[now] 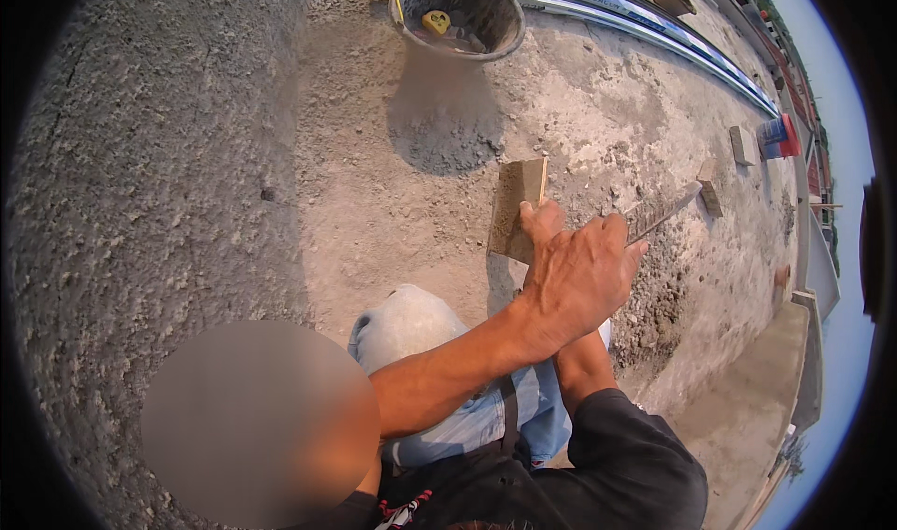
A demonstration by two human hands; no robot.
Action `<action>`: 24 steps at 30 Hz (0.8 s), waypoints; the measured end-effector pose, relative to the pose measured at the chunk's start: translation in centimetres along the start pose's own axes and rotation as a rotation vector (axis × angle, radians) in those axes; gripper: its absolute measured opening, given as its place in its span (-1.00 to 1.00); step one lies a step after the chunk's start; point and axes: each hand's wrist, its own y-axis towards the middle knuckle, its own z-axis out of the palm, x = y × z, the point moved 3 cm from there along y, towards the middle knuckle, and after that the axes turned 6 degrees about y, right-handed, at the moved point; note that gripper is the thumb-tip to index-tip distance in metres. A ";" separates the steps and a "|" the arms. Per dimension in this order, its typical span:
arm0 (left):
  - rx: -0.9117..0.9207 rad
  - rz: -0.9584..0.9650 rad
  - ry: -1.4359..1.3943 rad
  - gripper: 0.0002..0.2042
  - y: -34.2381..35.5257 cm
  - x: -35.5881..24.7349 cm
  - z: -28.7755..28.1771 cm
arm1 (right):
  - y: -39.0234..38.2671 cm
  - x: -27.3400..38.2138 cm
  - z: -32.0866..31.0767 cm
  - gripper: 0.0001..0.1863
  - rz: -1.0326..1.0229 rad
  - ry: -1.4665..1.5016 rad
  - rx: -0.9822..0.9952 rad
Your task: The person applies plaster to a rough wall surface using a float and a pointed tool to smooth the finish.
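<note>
Bare forearms, dark top, pale jeans

Both forearms are bare from the elbow down, with no glove, watch or ring to be seen on the left hand, the one whose back shows; of the right hand only a thumb or finger shows past it. A black short sleeve covers the right upper arm and ends just above the elbow in a plain hem. The same black cloth runs across the chest at the lower edge, where a small red and white printed mark sits. The legs wear light blue jeans, faded almost white over the knee and dusted grey.
</note>
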 end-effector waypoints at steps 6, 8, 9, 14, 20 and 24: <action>0.193 -0.014 -0.185 -0.70 -0.2 -0.6 2.7 | -7.7 6.7 7.9 -0.57 -0.208 0.059 0.217; 0.203 -0.010 -0.166 -0.70 -0.7 -0.7 2.8 | -7.2 4.2 8.3 -0.57 -0.187 0.023 0.204; 0.201 -0.007 -0.156 -0.70 -0.8 -0.9 2.8 | -5.6 2.3 6.8 -0.57 -0.139 0.032 0.188; 0.127 0.010 -0.157 -0.69 -0.9 -0.6 3.2 | -4.4 0.1 1.5 -0.64 -0.142 -0.086 -0.028; 0.170 0.014 -0.163 -0.69 -0.2 -1.1 3.0 | -12.4 10.1 7.6 -0.58 -0.256 0.234 0.282; 0.206 0.046 -0.143 -0.69 -0.9 -1.7 2.9 | -6.3 4.5 5.9 -0.53 -0.121 0.084 0.146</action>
